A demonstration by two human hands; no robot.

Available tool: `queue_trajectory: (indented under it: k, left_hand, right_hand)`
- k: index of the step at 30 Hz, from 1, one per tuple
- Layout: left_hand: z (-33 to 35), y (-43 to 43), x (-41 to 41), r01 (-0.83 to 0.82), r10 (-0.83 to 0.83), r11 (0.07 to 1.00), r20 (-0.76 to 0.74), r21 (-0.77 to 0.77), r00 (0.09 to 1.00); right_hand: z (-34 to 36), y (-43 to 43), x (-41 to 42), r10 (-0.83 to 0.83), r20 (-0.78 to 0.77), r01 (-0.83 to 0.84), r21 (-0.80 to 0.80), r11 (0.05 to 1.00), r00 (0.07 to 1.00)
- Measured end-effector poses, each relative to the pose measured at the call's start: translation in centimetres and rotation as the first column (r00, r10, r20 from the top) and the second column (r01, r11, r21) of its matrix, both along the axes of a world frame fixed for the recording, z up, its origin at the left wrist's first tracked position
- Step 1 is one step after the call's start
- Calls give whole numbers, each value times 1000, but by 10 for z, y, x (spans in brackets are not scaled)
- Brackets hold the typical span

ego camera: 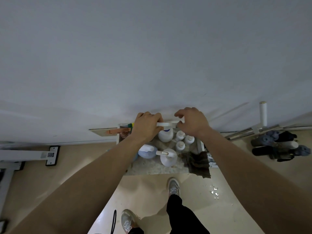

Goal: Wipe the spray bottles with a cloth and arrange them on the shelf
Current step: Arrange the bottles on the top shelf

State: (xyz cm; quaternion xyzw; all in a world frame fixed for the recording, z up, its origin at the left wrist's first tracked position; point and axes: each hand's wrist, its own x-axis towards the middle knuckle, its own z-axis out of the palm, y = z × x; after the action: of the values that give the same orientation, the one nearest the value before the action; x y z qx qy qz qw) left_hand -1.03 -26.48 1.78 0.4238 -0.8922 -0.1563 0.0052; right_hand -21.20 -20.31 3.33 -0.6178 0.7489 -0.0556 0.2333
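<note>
Evidently the left grip [148, 127] holds the white spray bottle [166, 135] by its head, nozzle lying 9-to-3; the right grip [192, 123] curls at the 3 o'clock tip, contact unclear.

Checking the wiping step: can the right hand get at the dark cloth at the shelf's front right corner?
Probably yes. The dark cloth lies uncovered, nearer the person than the right hand. The nearest spray bottle stands to its left, so the hand need only draw back.
</note>
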Motion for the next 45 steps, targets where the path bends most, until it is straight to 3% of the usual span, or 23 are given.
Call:
queue_trajectory:
  k: [2,5,11,19,32,37,41,45]
  left_hand:
    - [4,-2,3,-7,6,1000,20,26,1000]
    - [11,-10,19,-43,43,999,80,3,996]
    - [19,-22,58,-61,69,997,218,-42,973]
    - [16,-19,60,-79,85,996,138,-50,987]
    - [16,-22,61,-132,135,991,112,-34,985]
    - [12,-20,64,-149,150,989,103,-15,983]
    - [10,-19,76,-170,167,985,73,32,983]
    - [8,-20,102,-259,252,965,119,43,960]
  right_hand:
    - [9,-5,17,89,57,-89,-10,996,994]
    - [12,-14,39,203,-30,-199,115,973,979]
    - [1,-22,53,194,-79,-175,200,964,978]
    - [-1,-24,48,237,-143,-201,229,953,961]
    - [-4,-20,48,139,-43,-125,232,965,989]
    - [-4,-17,48,163,-72,-141,242,960,984]
    - [6,-7,50,130,-127,-105,187,977,983]
    - [17,11,55,42,-9,-43,-53,998,999]
